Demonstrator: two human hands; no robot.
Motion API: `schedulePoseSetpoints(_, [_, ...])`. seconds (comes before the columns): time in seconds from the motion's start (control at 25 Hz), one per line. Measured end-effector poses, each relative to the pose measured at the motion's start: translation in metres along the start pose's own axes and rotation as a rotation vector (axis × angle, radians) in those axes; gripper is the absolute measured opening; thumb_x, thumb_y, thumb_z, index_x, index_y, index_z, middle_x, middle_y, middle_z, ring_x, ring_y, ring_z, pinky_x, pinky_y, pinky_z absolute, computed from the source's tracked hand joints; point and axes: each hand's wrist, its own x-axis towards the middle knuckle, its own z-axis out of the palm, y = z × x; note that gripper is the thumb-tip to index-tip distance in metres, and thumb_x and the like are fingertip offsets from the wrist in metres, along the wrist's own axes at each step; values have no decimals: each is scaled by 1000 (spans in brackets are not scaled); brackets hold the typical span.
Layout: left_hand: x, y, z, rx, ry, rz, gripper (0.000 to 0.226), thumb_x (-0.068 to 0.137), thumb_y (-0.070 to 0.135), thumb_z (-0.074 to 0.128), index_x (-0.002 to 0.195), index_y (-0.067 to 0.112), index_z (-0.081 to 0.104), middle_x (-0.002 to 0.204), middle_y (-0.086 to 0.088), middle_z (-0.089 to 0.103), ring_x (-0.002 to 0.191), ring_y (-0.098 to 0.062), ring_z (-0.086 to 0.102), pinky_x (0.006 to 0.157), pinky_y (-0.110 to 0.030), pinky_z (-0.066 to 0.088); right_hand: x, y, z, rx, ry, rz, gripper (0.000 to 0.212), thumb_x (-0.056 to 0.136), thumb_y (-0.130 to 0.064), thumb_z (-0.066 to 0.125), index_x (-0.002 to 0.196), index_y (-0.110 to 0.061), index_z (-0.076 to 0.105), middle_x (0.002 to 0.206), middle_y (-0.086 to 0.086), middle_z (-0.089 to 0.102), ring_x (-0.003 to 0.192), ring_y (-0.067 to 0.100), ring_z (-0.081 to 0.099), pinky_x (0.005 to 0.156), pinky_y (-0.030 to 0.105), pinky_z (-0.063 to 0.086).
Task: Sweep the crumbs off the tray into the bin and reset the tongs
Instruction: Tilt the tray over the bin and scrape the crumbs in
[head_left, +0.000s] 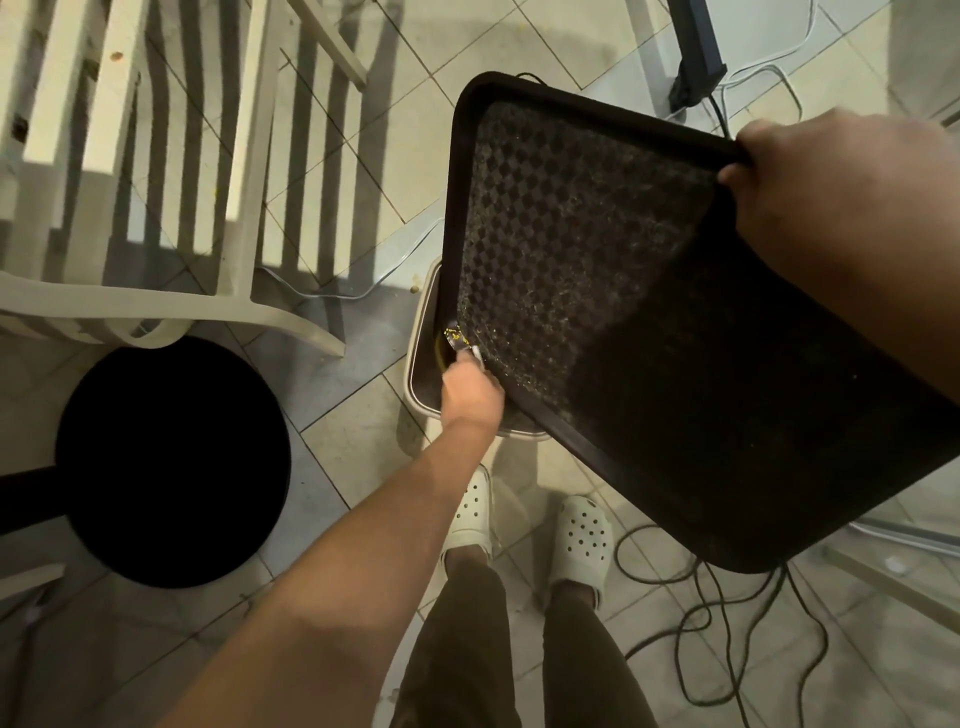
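Observation:
A dark tray (597, 270) with a checkered mat is tilted steeply over a small beige bin (418, 358) on the floor. My right hand (810, 192) grips the tray's upper far edge. My left hand (470, 392) reaches down to the tray's low corner and holds a small silvery tool (460, 338) against it; the tool's far end is hard to make out. Yellow crumbs (457, 335) cluster at that low corner, right above the bin's opening. Fine specks are scattered across the mat.
A black round stool (171, 462) stands at the left, a white slatted chair (156, 156) behind it. Cables (701, 597) trail over the tiled floor at the right. My feet in white clogs (582, 540) stand just behind the bin. A dark post (693, 52) rises at top right.

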Motion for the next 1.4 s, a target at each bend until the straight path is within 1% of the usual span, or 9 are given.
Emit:
schedulePoseSetpoints(0.16, [12,-3,0,-70,-18,-27,27,91,8,47,117,5,54,113,-17,62,104,-33,60,88,-32,46,0,-2,1,-1,6,-14,32,100,-28,33,110,-4,51,59,9,29,54,26,32,51,31,28])
schedulePoseSetpoints(0.28, [26,-5,-6,-11,-27,-19,25,90,6,47,114,5,54,114,-18,61,104,-33,59,89,-34,46,1,-4,2,-2,15,-13,30,101,-27,33,107,-3,52,59,11,31,50,23,29,49,28,27])
schedulePoseSetpoints(0.44, [26,-4,-10,59,78,-78,27,92,2,43,118,1,47,124,-20,54,116,-34,53,96,-37,42,0,-2,3,-9,16,-7,31,101,-27,33,112,-4,51,60,9,28,53,24,29,50,29,26])
schedulePoseSetpoints(0.56, [19,-7,-5,40,79,-3,23,93,6,42,115,4,47,118,-18,56,110,-34,55,93,-40,43,1,0,5,2,10,10,31,100,-27,35,115,-5,50,60,8,26,55,26,31,50,29,27])
schedulePoseSetpoints(0.64, [18,-10,-2,26,52,42,22,92,8,42,113,5,49,113,-17,59,106,-34,56,91,-41,45,3,0,9,25,22,12,30,99,-27,37,114,-4,51,59,9,26,55,28,33,54,32,33])
schedulePoseSetpoints(0.88, [26,-11,-7,34,80,-74,24,92,3,43,115,4,46,120,-17,56,112,-34,55,94,-40,44,4,1,10,16,25,11,31,99,-27,36,117,-5,50,58,9,28,50,25,30,53,30,30])
schedulePoseSetpoints(1.04, [20,-8,-3,45,84,87,19,92,8,41,109,5,48,112,-17,59,103,-36,57,88,-43,46,4,2,10,22,29,23,33,99,-27,36,123,-9,48,58,9,28,49,25,28,53,32,32])
schedulePoseSetpoints(1.28, [26,-5,-9,12,87,-73,26,89,5,49,115,3,46,121,-17,55,112,-35,54,94,-40,43,6,1,11,11,26,14,31,98,-27,36,117,-6,50,58,11,29,48,24,27,52,31,31])
schedulePoseSetpoints(1.4, [17,-7,-4,8,100,6,20,91,8,45,111,4,48,116,-17,57,107,-36,56,91,-41,44,6,1,10,14,25,14,31,98,-28,36,117,-7,50,58,10,28,51,27,31,54,34,35])
